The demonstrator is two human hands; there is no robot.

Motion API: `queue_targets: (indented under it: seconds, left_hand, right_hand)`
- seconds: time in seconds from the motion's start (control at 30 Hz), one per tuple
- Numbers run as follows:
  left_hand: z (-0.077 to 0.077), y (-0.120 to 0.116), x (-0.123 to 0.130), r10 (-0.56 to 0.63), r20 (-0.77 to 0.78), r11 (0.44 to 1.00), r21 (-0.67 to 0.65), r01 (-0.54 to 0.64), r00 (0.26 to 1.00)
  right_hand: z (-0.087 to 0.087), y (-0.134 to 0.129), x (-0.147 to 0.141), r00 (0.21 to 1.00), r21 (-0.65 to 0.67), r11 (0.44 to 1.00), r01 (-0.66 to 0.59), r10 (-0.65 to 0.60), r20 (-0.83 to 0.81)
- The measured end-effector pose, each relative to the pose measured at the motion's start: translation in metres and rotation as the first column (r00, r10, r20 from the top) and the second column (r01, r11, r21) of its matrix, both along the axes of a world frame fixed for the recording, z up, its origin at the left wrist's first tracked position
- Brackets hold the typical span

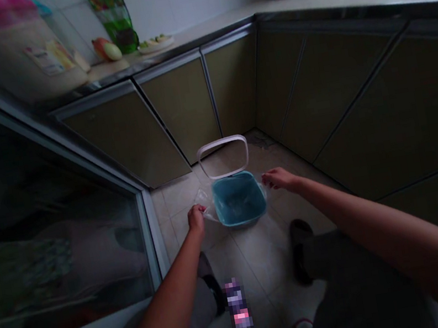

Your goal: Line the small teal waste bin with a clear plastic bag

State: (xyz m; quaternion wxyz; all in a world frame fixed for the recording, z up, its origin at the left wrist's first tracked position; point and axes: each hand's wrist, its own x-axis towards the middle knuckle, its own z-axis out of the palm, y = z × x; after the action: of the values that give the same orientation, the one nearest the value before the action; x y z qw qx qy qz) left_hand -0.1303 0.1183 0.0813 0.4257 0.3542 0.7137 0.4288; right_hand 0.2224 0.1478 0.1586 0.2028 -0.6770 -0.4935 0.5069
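Note:
A teal bin point(239, 199) stands on the tiled floor, with a clear plastic bag point(209, 212) lying over its rim and spreading out at both sides. On the bin's left, my left hand point(196, 217) is closed on the bag's edge. My right hand point(278, 178) pinches the bag's edge on the right side. Behind the bin a pale ring-shaped frame point(226, 174) stands raised, its middle open. Inside the bin I can see only the teal walls and bottom, in dim light.
Cabinets point(179, 100) line the corner behind the bin. A glass door point(84, 209) is at the left. My feet stand on either side, with a pixelated object point(238, 305) between them. The counter point(216, 23) holds a plate, vegetables and a large container.

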Motion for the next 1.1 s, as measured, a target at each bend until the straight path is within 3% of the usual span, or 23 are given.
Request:
queue_targets:
  seconds: [0.17,0.33,0.57,0.67,0.8,1.1]
  left_hand:
    - [0.064,-0.034,0.011,-0.103,0.014,0.987,0.122,0.101,0.995]
    - [0.115,-0.070,0.003,-0.252,0.018,0.945,0.219,0.243,0.967]
    - [0.169,-0.101,-0.019,-0.241,0.172,0.944,0.272,0.189,0.955]
    - [0.190,-0.105,-0.022,-0.249,0.208,0.935,0.304,0.180,0.946]
    - [0.208,-0.105,-0.023,-0.229,0.223,0.939,0.308,0.155,0.948]
    - [0.214,-0.110,-0.027,-0.198,0.288,0.948,0.299,0.109,0.937]
  right_hand:
    - [0.060,-0.036,-0.006,0.994,0.150,0.988,-0.035,0.049,-0.096]
    - [0.108,-0.068,0.005,0.991,0.229,0.972,-0.047,0.075,-0.113]
    - [0.162,-0.098,0.024,0.991,0.355,0.933,-0.063,0.100,-0.087]
    - [0.175,-0.101,0.031,0.993,0.397,0.917,-0.051,0.089,-0.079]
    - [0.180,-0.100,0.037,0.994,0.414,0.909,-0.038,0.077,-0.076]
    - [0.179,-0.104,0.042,0.998,0.399,0.917,-0.014,0.037,-0.051]
